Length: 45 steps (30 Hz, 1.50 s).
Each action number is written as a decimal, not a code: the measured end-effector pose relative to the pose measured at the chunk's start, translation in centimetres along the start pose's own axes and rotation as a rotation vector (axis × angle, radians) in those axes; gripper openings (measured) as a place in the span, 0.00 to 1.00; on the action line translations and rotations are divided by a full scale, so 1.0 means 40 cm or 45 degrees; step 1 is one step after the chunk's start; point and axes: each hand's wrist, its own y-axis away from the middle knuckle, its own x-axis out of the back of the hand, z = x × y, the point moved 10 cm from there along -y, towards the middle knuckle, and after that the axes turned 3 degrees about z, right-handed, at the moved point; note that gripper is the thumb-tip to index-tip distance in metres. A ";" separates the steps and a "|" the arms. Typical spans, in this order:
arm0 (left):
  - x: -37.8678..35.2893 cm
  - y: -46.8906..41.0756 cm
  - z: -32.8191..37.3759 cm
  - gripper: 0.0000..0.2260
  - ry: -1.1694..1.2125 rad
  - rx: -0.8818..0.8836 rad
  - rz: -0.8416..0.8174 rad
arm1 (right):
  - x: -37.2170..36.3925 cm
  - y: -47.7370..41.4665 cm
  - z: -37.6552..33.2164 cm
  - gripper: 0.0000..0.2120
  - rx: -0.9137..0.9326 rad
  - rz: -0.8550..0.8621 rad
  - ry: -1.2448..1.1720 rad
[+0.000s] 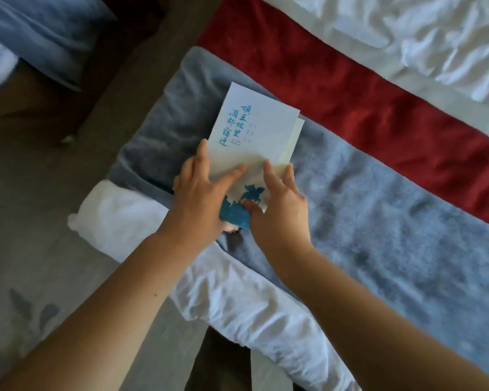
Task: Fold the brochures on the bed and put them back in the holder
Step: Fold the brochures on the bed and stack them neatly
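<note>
A folded brochure (254, 128) lies on the bed's grey blanket (378, 207). Both the left hand (201, 190) and right hand (278, 203) press its near end with flat, spread fingers, likely to sharpen the crease.

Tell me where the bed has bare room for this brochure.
The grey blanket right of the right hand, between the red band and white sheet, is bare. It is crowded at the corner, where the left hand also presses the brochure.
</note>
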 end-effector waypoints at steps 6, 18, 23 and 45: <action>-0.012 -0.011 -0.053 0.45 0.006 -0.045 -0.102 | -0.059 0.005 -0.019 0.38 -0.006 -0.038 -0.028; 0.050 -0.069 -0.017 0.45 -0.202 -0.181 -0.187 | -0.090 -0.028 -0.098 0.49 0.174 -0.274 0.629; 0.042 -0.134 -0.016 0.43 -0.292 -0.144 -0.260 | -0.125 -0.057 -0.122 0.53 0.110 -0.390 0.788; 0.001 -0.162 -0.080 0.45 -0.060 -0.119 -0.171 | -0.116 -0.033 -0.032 0.42 0.106 -0.171 0.371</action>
